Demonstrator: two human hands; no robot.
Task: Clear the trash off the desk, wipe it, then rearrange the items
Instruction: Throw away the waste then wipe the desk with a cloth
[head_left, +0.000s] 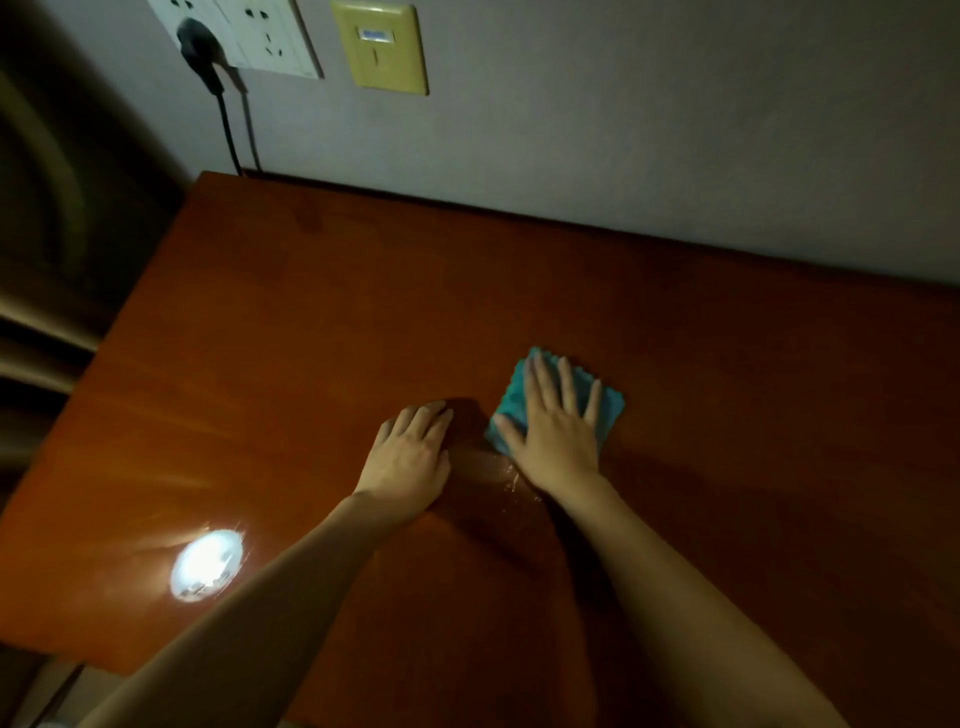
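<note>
Wiping step underway. Right hand lay flat, fingers spread, on teal waffle-textured cloth at centre frame; left hand rested loosely curled, empty, beside it. Glossy reddish wood surface showed wet smears; firm overlapping strokes would likely work best.

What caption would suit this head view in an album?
Right hand presses a teal cloth flat on the wooden desk; left hand rests beside it.

2 hands, 1 cloth, 1 desk, 1 plug.
</note>
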